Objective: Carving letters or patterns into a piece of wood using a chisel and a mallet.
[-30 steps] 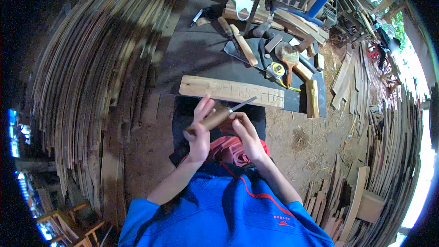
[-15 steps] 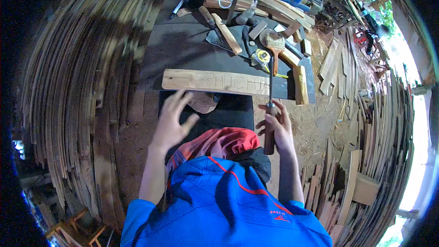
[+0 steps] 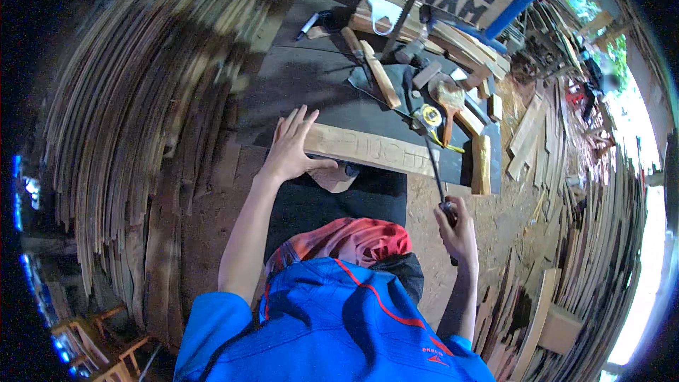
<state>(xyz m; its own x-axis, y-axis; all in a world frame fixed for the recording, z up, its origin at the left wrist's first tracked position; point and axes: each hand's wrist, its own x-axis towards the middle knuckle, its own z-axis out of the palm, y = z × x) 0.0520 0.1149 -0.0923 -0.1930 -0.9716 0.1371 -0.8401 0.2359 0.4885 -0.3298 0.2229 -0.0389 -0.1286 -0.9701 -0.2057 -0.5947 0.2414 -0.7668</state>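
Observation:
A pale wooden board (image 3: pixel 368 147) with letters marked along its face lies across the near edge of the dark worktable (image 3: pixel 283 65). My left hand (image 3: pixel 288 150) is over its left end, covering it, with fingers stretched and thumb apart; whether it presses on the wood I cannot tell. In my right hand (image 3: pixel 460 232), off the table's near right corner, is a long slim metal tool (image 3: pixel 436 173) with a brown handle. Its shaft points up and away, and its far end overlaps the board's right end in view.
Farther back lie a yellow tape measure (image 3: pixel 430 116), a wide brush (image 3: pixel 448 99), a wooden mallet-like piece (image 3: pixel 481 163), a marker (image 3: pixel 308 27), a white mask (image 3: pixel 384 14) and a saw (image 3: pixel 407 22). Stacked planks (image 3: pixel 148 99) line the left; more strips (image 3: pixel 594 240) lean at right.
My left hand has moved forward, from in front of the board to over its left end. My right hand has shifted right, tilting the tool's shaft leftward. The view has turned slightly.

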